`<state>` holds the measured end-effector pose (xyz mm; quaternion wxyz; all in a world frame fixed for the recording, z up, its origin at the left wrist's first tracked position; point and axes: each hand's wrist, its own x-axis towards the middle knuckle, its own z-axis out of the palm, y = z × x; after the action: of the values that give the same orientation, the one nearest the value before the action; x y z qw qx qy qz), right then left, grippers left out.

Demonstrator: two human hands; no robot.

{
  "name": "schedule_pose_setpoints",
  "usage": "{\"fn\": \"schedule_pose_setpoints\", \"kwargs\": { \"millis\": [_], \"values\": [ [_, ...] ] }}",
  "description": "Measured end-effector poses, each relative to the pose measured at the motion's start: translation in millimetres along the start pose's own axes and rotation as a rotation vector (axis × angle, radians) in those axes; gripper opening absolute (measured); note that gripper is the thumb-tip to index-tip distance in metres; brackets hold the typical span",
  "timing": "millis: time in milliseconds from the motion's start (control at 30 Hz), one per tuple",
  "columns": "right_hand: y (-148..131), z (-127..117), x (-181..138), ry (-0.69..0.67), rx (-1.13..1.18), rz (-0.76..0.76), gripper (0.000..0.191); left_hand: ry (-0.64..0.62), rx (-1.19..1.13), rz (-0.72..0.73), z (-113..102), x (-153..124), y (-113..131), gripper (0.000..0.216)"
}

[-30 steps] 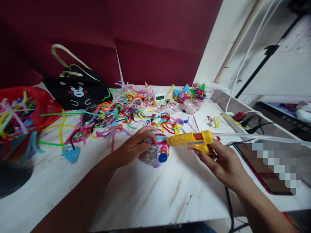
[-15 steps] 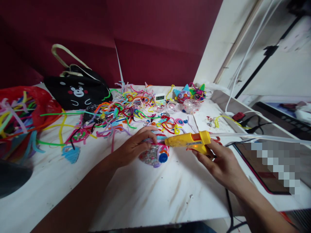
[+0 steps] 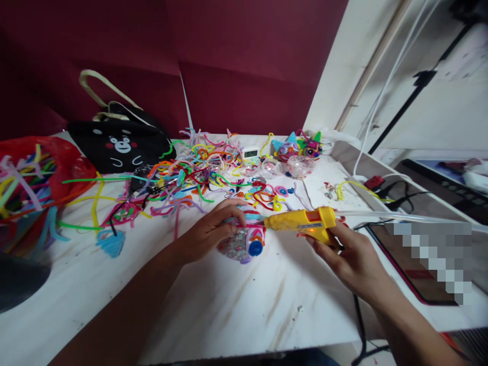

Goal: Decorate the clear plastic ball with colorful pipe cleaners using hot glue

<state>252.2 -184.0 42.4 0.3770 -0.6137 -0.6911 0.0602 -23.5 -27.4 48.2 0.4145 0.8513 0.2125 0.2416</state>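
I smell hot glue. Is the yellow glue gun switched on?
On: the glue gun in the right hand shows a small orange light glowing on its body.

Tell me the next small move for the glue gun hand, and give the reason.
Probably squeeze the trigger: the yellow glue gun in the right hand has its nozzle against the glittery round pipe-cleaner ornament, which the left hand steadies on the white table, and its light glows orange.

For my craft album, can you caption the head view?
Left hand steadies a glittery ornament while right hand aims a yellow glue gun.
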Motion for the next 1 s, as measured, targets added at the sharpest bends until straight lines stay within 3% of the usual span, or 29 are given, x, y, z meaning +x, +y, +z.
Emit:
{"fn": "schedule_pose_setpoints", "kwargs": {
  "millis": [600, 1000],
  "values": [
    [-2, 4, 0, 0.007, 0.03, 0.022, 0.006, 0.047, -0.054, -0.02, 2, -1, 2, 0.014],
    [-9, 6, 7, 0.039, 0.022, -0.051, 0.006, 0.052, -0.036, -0.018, 2, 1, 3, 0.013]
  ]
}}
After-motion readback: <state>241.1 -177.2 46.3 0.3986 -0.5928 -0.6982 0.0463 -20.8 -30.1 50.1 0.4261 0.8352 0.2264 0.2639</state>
